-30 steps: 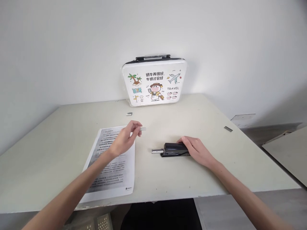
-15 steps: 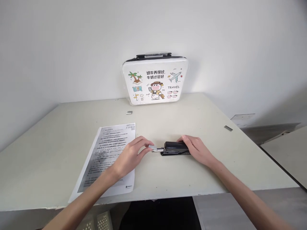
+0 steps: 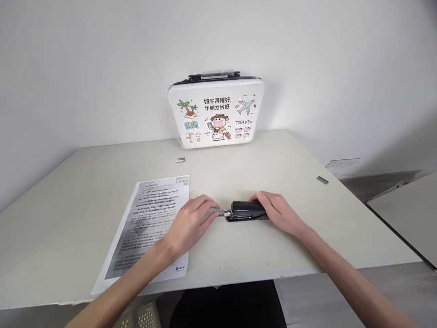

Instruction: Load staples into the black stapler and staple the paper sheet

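Observation:
A black stapler (image 3: 246,210) lies on the table, a metal tray sticking out of its left end. Around its right end my right hand (image 3: 278,213) is closed, thumb on top. My left hand (image 3: 195,222) pinches a small grey strip of staples (image 3: 220,212) at the metal tray, and its fingertips partly hide the strip. Under my left wrist and forearm a printed sheet of paper (image 3: 150,214) lies flat, partly covered.
A white case with cartoon prints (image 3: 216,114) leans on the wall at the table's back. Small staple strips lie near it (image 3: 180,160) and at the right edge (image 3: 322,180). The table's front edge (image 3: 239,283) runs below my forearms.
My left fingers have closed in toward the stapler, and the grey strip now sits lower, in line with the metal tray. The whole view has shifted slightly.

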Action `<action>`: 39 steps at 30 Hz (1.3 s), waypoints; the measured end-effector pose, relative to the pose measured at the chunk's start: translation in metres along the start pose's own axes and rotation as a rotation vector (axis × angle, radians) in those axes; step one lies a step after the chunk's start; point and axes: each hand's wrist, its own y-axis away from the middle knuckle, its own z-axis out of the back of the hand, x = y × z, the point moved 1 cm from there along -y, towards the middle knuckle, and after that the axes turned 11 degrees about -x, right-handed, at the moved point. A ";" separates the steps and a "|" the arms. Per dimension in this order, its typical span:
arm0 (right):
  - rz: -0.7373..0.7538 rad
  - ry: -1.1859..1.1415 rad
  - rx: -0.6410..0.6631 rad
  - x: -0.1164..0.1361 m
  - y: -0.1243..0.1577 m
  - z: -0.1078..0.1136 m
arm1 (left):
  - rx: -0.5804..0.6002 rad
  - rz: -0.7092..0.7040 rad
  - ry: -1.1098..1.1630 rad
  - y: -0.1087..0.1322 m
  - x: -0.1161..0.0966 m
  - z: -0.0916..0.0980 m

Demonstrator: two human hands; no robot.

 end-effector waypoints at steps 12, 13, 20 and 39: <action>0.009 -0.003 -0.003 0.000 -0.001 -0.001 | 0.058 0.019 0.015 0.001 0.002 -0.001; 0.010 -0.002 -0.002 -0.001 -0.001 -0.001 | 0.058 0.020 0.018 0.000 0.002 -0.001; 0.020 0.019 -0.005 -0.002 -0.001 -0.001 | 0.056 0.027 0.027 -0.003 -0.002 -0.003; -0.002 0.008 0.002 -0.001 -0.001 0.000 | 0.078 0.032 0.017 -0.001 -0.002 -0.006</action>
